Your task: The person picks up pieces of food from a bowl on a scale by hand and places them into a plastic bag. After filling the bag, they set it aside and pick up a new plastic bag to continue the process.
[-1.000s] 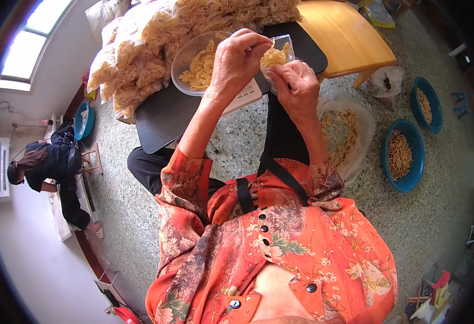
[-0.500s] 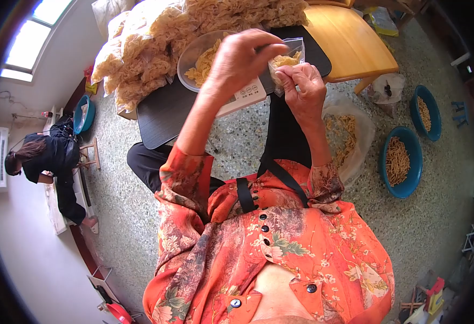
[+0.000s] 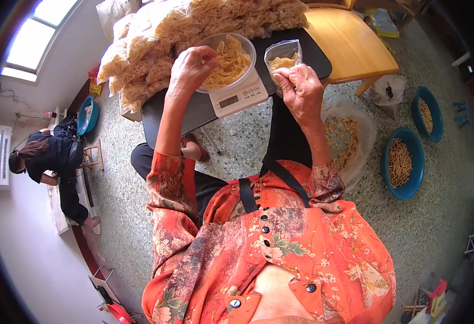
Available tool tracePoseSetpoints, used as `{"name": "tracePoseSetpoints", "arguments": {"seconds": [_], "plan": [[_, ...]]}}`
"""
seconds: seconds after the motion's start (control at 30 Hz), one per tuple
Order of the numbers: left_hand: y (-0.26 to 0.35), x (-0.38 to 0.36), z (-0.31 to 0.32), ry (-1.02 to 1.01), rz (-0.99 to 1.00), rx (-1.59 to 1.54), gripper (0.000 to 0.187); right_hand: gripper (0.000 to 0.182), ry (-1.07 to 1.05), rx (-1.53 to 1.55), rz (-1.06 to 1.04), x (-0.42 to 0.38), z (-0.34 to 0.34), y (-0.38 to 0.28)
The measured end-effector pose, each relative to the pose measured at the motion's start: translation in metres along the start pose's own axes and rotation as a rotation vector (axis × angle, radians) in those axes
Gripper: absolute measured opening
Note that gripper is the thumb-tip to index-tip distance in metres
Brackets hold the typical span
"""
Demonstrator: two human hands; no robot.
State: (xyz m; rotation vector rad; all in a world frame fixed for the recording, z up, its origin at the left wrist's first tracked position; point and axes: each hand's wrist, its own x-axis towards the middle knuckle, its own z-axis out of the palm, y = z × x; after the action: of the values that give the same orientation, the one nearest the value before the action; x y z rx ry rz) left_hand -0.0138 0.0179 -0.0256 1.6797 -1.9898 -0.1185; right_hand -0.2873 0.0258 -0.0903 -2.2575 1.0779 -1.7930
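Note:
My right hand pinches the lower part of a small clear plastic bag, its mouth standing open at the top. Yellowish, flat dried pieces lie inside the bag. Over the left rim of a clear round bowl, my left hand has its fingers curled together; whether anything is in them is hidden. The bowl holds more of the same yellowish pieces and rests on a white digital scale with a small display.
Large filled bags are heaped behind the dark tabletop. A wooden chair stands at right. On the floor are an open plastic bag and blue basins of stick-like pieces. Another person sits at far left.
My left hand has moved left from the small bag to the bowl's rim, uncovering the bowl and the scale's display. The right hand keeps its hold on the bag.

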Motion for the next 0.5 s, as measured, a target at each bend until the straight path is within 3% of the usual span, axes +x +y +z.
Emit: {"name": "tracePoseSetpoints", "arguments": {"seconds": [0.3, 0.5], "plan": [[0.003, 0.003, 0.014, -0.035, 0.004, 0.012, 0.023, 0.014, -0.01, -0.002, 0.011, 0.0, -0.001, 0.0], [-0.001, -0.002, 0.009, 0.098, 0.086, 0.034, 0.017, 0.014, -0.02, 0.015, 0.03, -0.001, 0.001, 0.0]]}}
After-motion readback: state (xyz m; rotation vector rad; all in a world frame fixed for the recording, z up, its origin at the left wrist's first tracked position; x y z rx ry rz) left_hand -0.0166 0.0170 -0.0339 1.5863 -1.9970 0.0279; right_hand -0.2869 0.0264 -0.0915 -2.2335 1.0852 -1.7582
